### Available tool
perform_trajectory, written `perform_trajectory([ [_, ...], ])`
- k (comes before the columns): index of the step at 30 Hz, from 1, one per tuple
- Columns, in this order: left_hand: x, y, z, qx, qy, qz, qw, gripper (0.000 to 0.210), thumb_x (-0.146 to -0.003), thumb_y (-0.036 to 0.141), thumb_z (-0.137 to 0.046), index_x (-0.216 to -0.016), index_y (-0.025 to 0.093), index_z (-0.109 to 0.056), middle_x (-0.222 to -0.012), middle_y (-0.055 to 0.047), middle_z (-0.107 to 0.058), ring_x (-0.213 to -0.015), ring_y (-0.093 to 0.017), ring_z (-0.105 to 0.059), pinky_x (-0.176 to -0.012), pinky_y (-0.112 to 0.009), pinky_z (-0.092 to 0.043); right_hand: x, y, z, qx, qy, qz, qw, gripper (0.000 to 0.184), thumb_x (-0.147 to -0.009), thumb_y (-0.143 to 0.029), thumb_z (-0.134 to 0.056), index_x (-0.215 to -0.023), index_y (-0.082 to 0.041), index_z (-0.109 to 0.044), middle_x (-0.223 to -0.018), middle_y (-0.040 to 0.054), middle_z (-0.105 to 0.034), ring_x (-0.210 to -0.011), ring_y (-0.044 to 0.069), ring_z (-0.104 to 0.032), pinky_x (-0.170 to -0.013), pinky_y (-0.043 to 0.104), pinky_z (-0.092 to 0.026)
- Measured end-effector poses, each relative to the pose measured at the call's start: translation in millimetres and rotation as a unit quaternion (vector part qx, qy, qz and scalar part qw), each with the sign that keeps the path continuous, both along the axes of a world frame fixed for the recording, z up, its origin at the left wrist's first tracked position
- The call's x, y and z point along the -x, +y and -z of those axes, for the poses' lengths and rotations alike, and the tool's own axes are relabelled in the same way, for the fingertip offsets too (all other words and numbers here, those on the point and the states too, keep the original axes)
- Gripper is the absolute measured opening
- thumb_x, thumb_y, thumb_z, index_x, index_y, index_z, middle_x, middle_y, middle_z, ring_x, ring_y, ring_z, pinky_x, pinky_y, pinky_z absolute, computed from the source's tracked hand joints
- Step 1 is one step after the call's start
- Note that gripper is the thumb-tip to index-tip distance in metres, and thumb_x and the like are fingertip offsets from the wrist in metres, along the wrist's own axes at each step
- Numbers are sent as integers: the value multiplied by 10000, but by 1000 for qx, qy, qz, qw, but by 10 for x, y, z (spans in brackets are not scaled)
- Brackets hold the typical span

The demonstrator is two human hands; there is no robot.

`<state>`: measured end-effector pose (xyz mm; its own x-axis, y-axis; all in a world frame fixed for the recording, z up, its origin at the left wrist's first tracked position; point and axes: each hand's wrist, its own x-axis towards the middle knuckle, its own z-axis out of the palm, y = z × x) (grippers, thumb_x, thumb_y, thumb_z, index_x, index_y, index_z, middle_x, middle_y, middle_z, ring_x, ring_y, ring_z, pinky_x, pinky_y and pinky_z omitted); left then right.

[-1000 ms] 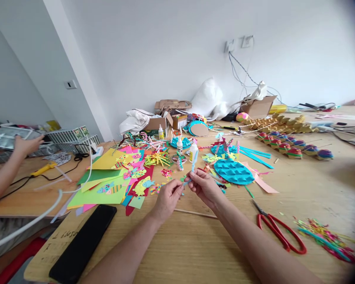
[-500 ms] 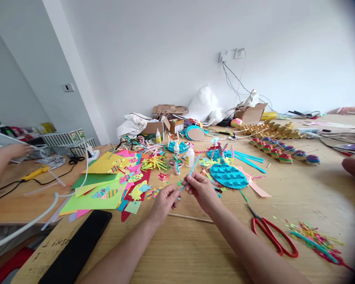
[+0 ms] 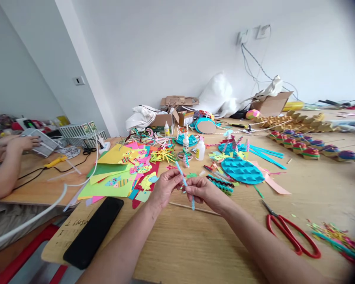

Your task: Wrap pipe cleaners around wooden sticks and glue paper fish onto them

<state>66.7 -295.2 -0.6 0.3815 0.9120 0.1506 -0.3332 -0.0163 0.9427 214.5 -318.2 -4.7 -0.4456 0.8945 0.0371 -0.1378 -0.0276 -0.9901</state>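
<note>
A narrow light-blue paper strip (image 3: 180, 169), which looks twisted or rolled, slants between my two hands above the table. My left hand (image 3: 168, 184) pinches its upper part between thumb and fingers. Just below, my right hand (image 3: 200, 189) is closed on the lower part, and the strip's end sticks out beneath the fingers. A thin wooden stick (image 3: 205, 211) lies on the table behind my wrists. Beyond my right hand are dark and teal wavy pieces (image 3: 220, 184) and a blue scalloped oval (image 3: 243, 170). Red-handled scissors (image 3: 292, 232) rest to the right of my right forearm.
Coloured paper sheets (image 3: 106, 185) with paper fish spread to the left, near a black phone (image 3: 94, 232). A white glue bottle (image 3: 200, 150) stands behind my hands. Paper scraps (image 3: 340, 236) lie at right. At far left, another person's hands (image 3: 20, 146) hold a grey object.
The strip has swung from leaning right to leaning left, its lower end now below my right hand. My hands have drawn together. The view has shifted, and the other person's second hand has come into sight.
</note>
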Motion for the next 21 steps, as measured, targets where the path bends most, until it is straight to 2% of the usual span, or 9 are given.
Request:
perform_trajectory([
  [5, -30, -5, -4, 6, -30, -38, 999, 176, -653, 282, -650, -715, 148, -554, -635, 27, -532, -561, -61, -466, -540, -180, -371, -4, 1, -17, -9, -7, 14, 1000, 231, -690, -368, -617, -615, -161, -547, -448, -55, -507, -360, 33, -304, -362, 179, -187],
  [9, -53, -4, 6, 6, -38, -72, 997, 187, -630, 284, -661, -686, 145, -548, -623, 28, -535, -556, -59, -470, -540, -178, -379, -13, 5, -44, -38, -73, 11, 997, 234, -692, -357, -603, -578, -172, -515, -434, -57, -500, -363, 39, -298, -364, 183, -183],
  [13, -48, 1, 24, 26, -25, -83, 996, 207, -633, 303, -659, -685, 144, -538, -601, 27, -539, -538, -60, -478, -518, -174, -368, -25, 38, -23, -106, -152, 78, 980, 226, -687, -336, -598, -547, -177, -520, -441, -54, -503, -389, 53, -346, -386, 185, -238],
  [15, -42, -2, 21, 22, -21, -78, 996, 211, -649, 315, -647, -691, 142, -534, -601, 22, -548, -527, -61, -486, -495, -172, -357, -27, 59, -1, -113, -148, 93, 978, 215, -687, -349, -595, -568, -179, -540, -447, -54, -506, -398, 61, -368, -399, 190, -265],
  [18, -27, -3, 5, -3, -23, -75, 997, 201, -689, 323, -614, -710, 142, -529, -624, 17, -563, -514, -59, -490, -477, -170, -351, -31, 77, 12, -99, -114, 72, 986, 224, -678, -384, -602, -608, -175, -566, -468, -45, -523, -431, 73, -414, -437, 199, -305],
  [21, 0, 18, -5, -17, -40, -97, 994, 180, -708, 311, -599, -721, 150, -519, -645, 24, -562, -519, -50, -484, -479, -163, -351, -41, 78, 4, -83, -82, 49, 992, 240, -666, -403, -618, -639, -166, -589, -516, -30, -557, -489, 80, -460, -499, 208, -339],
])
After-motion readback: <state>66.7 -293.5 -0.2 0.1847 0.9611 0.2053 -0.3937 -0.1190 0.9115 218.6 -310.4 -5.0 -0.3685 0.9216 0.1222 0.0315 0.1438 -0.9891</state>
